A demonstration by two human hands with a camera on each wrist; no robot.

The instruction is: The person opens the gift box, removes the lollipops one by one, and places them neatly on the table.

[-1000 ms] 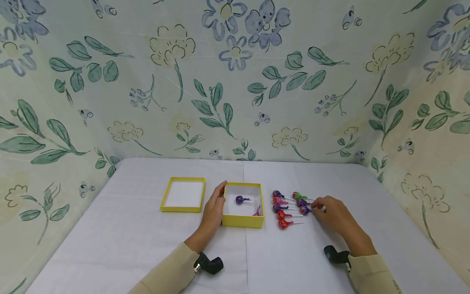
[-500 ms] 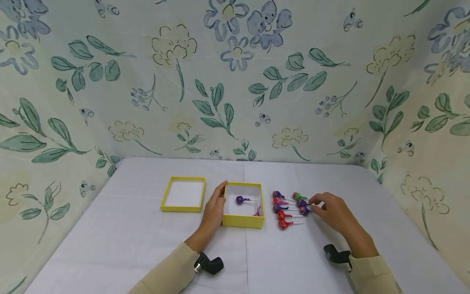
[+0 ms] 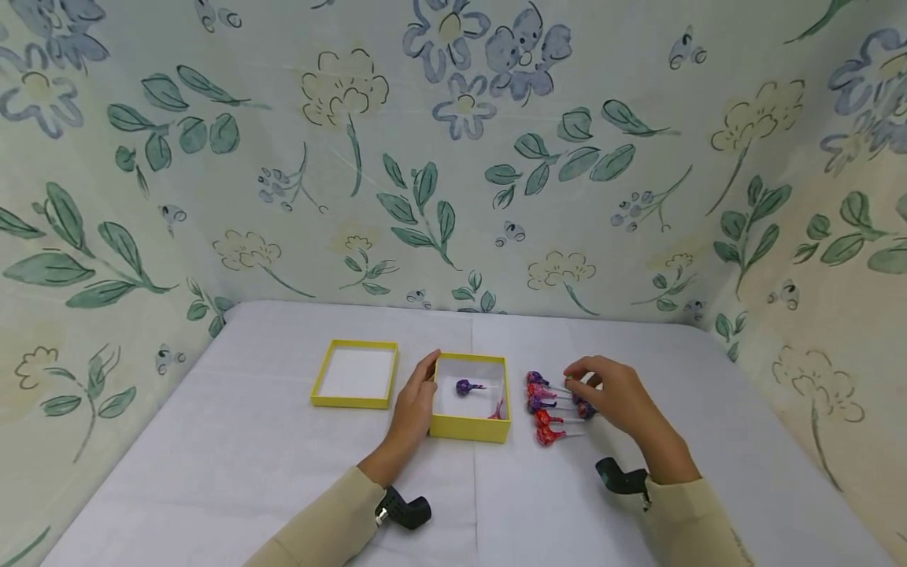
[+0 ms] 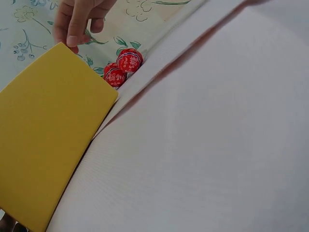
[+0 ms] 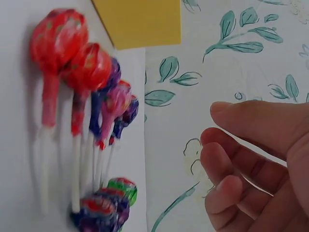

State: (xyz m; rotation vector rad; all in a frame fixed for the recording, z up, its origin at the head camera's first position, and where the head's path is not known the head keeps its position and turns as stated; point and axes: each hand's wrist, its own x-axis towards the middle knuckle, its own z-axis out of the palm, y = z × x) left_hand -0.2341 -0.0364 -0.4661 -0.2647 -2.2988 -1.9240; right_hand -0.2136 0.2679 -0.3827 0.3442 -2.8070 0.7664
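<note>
My left hand [image 3: 412,402] holds the left side of an open yellow box [image 3: 469,429], its fingers reaching to the back corner. Inside the box lie a purple-wrapped lollipop [image 3: 464,387] and a pink one [image 3: 497,409] by the right wall. My right hand [image 3: 615,391] hovers over the right part of the lollipop group, thumb and fingers bent and apart. The right wrist view shows nothing between them. On the table below are red lollipops [image 5: 59,38], purple ones and a green one [image 5: 123,187]; the hand hides the green one in the head view.
Left of the box lies its shallow yellow-rimmed lid [image 3: 354,375], white inside. A white cloth [image 3: 283,472] covers the table. Floral fabric [image 3: 397,197] hangs behind and at both sides. Each wrist wears a black camera.
My right hand has moved left and slightly back, from the sticks of the purple lollipops to over the green one. The left hand and box stay in place; the head view shifts slightly.
</note>
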